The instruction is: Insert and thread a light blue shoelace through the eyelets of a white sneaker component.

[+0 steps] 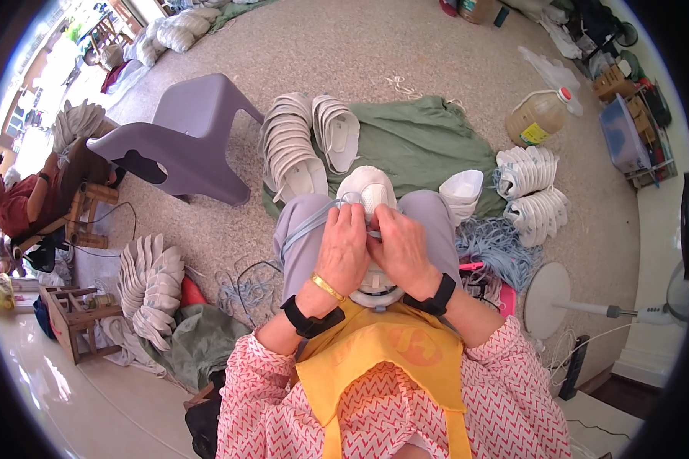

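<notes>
A cream-white shoe point(366, 183) rests between my knees, toe pointing away from me, its heel end near my yellow apron point(386, 352). My left hand point(342, 249) is closed in a pinch over the left side of the shoe's opening. From its fingers a pale blue shoelace point(305, 232) trails over my left knee. My right hand point(400, 249) pinches close beside it, fingertips bent down at the lacing area, where a bit of the same blue lace shows. Both hands hide the middle of the shoe and most of its eyelets.
Stacked white shoes point(291, 145) lie on a green cloth point(413, 134) ahead, with laced ones point(528, 172) at right. A heap of blue laces point(497, 249) lies by my right knee, near a fan base point(547, 298). A purple chair point(199, 115) and a seated person point(34, 195) are left.
</notes>
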Action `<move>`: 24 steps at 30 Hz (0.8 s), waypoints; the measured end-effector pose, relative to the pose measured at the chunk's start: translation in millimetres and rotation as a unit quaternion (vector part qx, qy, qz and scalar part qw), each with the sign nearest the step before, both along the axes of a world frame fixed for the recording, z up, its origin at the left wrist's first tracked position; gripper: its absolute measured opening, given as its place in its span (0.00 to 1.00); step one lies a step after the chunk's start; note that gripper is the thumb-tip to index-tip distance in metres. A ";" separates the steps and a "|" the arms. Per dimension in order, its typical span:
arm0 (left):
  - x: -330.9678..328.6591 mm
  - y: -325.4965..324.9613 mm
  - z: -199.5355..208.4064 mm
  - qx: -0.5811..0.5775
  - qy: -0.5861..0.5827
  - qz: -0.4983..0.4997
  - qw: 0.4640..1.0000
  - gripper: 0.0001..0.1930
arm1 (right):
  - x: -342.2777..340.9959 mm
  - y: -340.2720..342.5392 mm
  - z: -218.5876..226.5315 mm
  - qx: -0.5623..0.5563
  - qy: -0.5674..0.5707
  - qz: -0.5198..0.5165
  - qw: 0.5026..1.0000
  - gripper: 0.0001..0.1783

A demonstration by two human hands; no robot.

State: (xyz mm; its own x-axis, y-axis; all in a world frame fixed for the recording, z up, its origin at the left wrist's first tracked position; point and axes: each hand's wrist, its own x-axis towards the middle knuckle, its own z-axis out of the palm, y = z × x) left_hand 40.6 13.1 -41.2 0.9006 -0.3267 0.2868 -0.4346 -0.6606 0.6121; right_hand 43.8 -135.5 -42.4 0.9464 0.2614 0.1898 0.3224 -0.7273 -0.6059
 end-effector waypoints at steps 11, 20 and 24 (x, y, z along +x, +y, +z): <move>-4.1 -1.7 4.3 -0.009 0.015 0.027 0.999 0.16 | -4.6 0.5 -4.6 0.019 -0.048 -0.017 0.999 0.15; -0.1 -3.5 2.9 -0.052 0.019 0.060 0.997 0.17 | -2.8 1.2 -0.9 0.040 -0.012 -0.035 0.998 0.16; 1.1 -3.2 2.9 -0.061 0.023 0.043 0.997 0.17 | -2.5 0.1 -2.1 0.046 -0.010 -0.033 0.998 0.16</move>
